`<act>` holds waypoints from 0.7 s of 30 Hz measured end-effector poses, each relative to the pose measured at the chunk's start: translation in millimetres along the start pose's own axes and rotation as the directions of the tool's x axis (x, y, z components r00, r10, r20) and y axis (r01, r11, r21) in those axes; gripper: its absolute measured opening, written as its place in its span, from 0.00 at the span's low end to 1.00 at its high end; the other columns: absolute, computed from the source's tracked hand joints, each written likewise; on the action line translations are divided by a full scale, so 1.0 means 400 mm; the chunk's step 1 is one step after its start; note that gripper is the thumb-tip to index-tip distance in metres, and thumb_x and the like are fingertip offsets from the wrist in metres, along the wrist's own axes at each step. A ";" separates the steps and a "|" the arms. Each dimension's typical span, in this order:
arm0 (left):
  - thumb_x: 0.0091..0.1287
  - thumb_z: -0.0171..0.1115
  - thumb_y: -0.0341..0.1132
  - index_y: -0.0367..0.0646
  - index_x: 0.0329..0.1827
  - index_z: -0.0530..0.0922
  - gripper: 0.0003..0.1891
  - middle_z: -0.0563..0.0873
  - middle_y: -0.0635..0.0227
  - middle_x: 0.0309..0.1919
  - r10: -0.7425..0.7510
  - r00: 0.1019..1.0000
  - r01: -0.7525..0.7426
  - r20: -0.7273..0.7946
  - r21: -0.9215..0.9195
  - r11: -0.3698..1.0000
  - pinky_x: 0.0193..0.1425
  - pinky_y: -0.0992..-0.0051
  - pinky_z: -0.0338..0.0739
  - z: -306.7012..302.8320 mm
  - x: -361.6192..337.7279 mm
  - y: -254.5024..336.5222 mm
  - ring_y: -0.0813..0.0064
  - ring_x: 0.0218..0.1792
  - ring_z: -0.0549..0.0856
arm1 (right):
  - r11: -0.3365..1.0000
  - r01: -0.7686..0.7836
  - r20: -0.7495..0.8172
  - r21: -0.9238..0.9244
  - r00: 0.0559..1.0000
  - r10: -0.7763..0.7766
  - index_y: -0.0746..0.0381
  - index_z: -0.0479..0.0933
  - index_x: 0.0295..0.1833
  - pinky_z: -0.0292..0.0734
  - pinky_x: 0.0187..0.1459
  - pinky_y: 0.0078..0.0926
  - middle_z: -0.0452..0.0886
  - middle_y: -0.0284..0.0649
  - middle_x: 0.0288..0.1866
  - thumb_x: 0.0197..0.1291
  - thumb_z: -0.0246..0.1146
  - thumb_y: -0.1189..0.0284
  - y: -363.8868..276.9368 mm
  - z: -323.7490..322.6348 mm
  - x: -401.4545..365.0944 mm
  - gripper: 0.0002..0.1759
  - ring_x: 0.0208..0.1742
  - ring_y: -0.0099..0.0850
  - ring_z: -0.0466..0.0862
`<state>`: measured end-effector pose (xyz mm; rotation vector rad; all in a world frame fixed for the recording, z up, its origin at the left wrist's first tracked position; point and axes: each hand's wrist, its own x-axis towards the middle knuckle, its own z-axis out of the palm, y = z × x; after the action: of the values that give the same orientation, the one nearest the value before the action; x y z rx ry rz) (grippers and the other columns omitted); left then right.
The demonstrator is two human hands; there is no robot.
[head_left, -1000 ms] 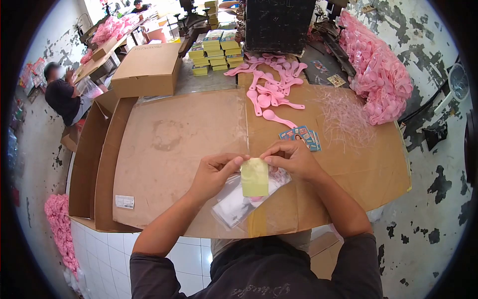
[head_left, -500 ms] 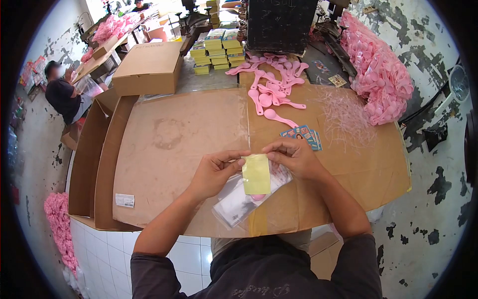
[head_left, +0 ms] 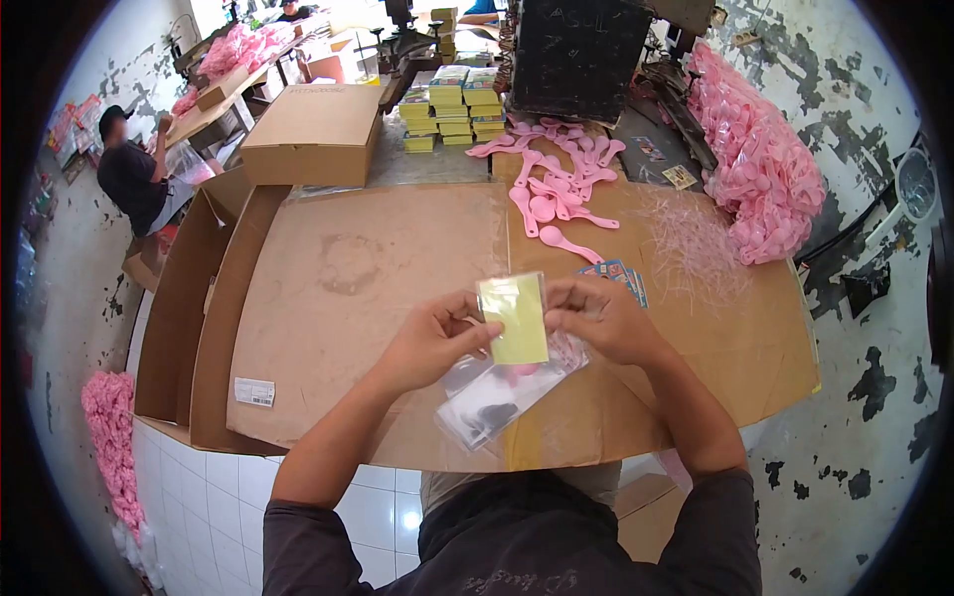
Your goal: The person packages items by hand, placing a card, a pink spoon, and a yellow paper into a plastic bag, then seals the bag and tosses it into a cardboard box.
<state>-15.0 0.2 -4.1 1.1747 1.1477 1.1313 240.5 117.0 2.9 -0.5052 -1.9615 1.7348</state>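
Over the cardboard-covered table, a yellow card (head_left: 517, 320) in a shiny clear plastic bag is held upright and slightly tilted. My left hand (head_left: 434, 341) pinches its left edge, thumb lying on the front. My right hand (head_left: 603, 320) is closed at its right edge, its fingertips partly hidden. Below lies a stack of clear plastic bags (head_left: 489, 409), and a bit of a pink object (head_left: 523, 371) shows under the card's lower edge. Beyond my right hand are blue printed cards (head_left: 626, 276) and a single pink spoon (head_left: 568, 243), with a pile of pink spoons (head_left: 556, 189) behind.
A closed cardboard box (head_left: 308, 134) stands back left, above an open carton (head_left: 204, 308). Stacked yellow-edged cards (head_left: 452, 99) are at the back. Bagged pink spoons (head_left: 755, 159) and thin plastic strips (head_left: 696, 233) lie right. Another person (head_left: 134, 179) sits far left.
The bagged card has risen and tilted a little. My hands have slid from its top corners down to its sides, my left thumb now on its front. The camera view has shifted slightly.
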 end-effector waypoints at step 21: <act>0.61 0.77 0.39 0.43 0.48 0.88 0.15 0.84 0.64 0.43 0.439 0.897 -0.268 0.044 0.845 0.463 0.57 0.64 0.74 0.088 0.031 -0.060 0.62 0.49 0.81 | 0.640 -0.057 -0.285 -0.767 0.923 -0.260 0.64 0.82 0.52 0.72 0.65 0.40 0.82 0.43 0.58 0.63 0.72 0.69 0.081 -0.249 -0.063 0.14 0.60 0.41 0.81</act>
<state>21.8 8.3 -27.3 2.1957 1.7413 0.9940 316.7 188.7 -22.9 -0.9018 -2.2953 0.5600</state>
